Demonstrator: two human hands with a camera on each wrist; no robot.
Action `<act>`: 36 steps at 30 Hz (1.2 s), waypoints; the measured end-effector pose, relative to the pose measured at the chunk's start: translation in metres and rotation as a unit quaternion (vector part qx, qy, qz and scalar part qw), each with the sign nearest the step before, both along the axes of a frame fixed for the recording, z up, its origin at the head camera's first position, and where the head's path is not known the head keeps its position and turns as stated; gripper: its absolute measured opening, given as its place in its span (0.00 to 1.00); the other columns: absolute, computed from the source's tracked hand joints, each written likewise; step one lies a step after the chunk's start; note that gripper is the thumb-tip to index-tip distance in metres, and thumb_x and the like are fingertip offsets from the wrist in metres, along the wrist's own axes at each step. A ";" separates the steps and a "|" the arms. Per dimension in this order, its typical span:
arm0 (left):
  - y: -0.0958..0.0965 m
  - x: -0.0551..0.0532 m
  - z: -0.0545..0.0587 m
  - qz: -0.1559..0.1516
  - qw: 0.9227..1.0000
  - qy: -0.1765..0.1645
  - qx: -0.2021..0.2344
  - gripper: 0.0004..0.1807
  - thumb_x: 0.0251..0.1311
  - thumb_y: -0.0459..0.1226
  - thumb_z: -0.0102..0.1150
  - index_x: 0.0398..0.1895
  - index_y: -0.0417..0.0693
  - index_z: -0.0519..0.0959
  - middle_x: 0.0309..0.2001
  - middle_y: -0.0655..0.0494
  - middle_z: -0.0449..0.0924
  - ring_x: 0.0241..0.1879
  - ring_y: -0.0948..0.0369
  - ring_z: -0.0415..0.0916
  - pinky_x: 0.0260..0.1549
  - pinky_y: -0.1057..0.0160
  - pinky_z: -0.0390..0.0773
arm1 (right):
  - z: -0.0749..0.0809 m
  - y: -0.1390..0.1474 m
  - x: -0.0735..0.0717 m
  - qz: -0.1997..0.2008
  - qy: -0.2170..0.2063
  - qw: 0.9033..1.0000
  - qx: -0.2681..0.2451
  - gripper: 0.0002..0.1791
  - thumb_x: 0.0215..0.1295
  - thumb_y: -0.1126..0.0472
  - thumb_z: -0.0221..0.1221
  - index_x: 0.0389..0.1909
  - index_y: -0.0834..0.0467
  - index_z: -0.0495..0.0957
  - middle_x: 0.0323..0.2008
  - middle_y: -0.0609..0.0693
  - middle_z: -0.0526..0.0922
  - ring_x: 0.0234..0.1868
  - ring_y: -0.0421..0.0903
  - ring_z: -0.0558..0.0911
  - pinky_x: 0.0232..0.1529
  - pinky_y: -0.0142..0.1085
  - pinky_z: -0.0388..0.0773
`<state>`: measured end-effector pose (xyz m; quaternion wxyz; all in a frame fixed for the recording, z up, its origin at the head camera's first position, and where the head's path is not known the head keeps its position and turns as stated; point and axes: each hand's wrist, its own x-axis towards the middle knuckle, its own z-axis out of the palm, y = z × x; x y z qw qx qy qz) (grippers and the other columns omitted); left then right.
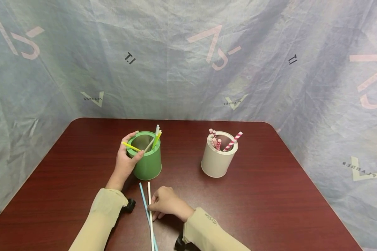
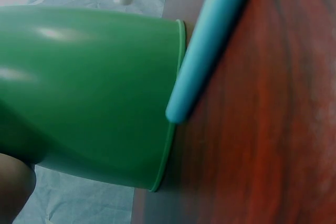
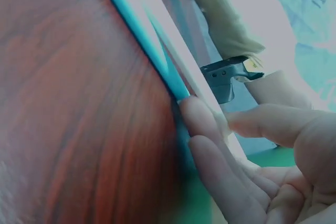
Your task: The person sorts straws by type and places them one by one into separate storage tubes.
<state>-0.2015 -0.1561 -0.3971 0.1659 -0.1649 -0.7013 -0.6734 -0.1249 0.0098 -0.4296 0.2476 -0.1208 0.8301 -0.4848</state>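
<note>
My left hand (image 1: 124, 163) grips the green can (image 1: 148, 167) from its left side, thumb at the front of the rim and fingers round the back left. Inside the can lean several straws, among them a yellow straw (image 1: 131, 146) tilted to the left near the thumb. Nearer to me, my right hand (image 1: 167, 202) pinches a white straw (image 1: 152, 233) between thumb and fingers. Beside that straw, crossing it lower down, is a light blue straw (image 1: 142, 194). In the right wrist view the white straw (image 3: 176, 40) passes between thumb and fingertips, the blue straw (image 3: 142, 32) close alongside.
A cream can (image 1: 218, 164) holding several pink-and-white striped straws stands right of the green one. Both cans stand on a dark red wooden table (image 1: 264, 202). Grey printed cloth (image 1: 176, 80) hangs behind and along the sides.
</note>
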 end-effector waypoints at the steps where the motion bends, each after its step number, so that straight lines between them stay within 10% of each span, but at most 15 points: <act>1: 0.000 0.000 0.000 0.001 1.000 0.000 0.000 0.38 0.51 0.22 0.56 0.69 0.30 0.58 0.69 0.35 0.60 0.53 0.65 0.68 0.46 0.80 0.70 | -0.001 0.000 -0.001 -0.006 0.000 1.000 -0.007 0.12 0.56 0.71 0.63 0.15 0.61 0.75 0.12 0.57 0.82 0.12 0.41 0.82 0.17 0.32 0.79; 13: 0.000 0.000 0.000 0.003 1.000 0.001 0.002 0.38 0.51 0.23 0.56 0.69 0.30 0.58 0.69 0.35 0.60 0.52 0.66 0.68 0.47 0.79 0.69 | -0.006 0.007 -0.002 -0.047 -0.028 0.993 -0.107 0.05 0.50 0.75 0.66 0.26 0.67 0.79 0.23 0.58 0.85 0.21 0.41 0.82 0.24 0.36 0.83; 23: 0.001 -0.001 -0.001 0.003 1.000 0.014 0.007 0.38 0.49 0.22 0.56 0.68 0.29 0.59 0.68 0.33 0.61 0.52 0.65 0.68 0.47 0.79 0.69 | 0.001 0.013 0.000 -0.050 -0.068 0.969 -0.233 0.11 0.58 0.73 0.62 0.41 0.76 0.78 0.35 0.71 0.85 0.32 0.46 0.88 0.36 0.39 0.85; 36: -0.001 -0.003 -0.004 0.009 1.000 -0.001 -0.004 0.38 0.50 0.23 0.57 0.68 0.29 0.59 0.69 0.34 0.60 0.52 0.68 0.68 0.48 0.79 0.69 | 0.007 0.016 -0.001 -0.032 -0.025 0.962 -0.270 0.15 0.63 0.72 0.59 0.48 0.78 0.75 0.42 0.74 0.82 0.40 0.53 0.88 0.40 0.37 0.84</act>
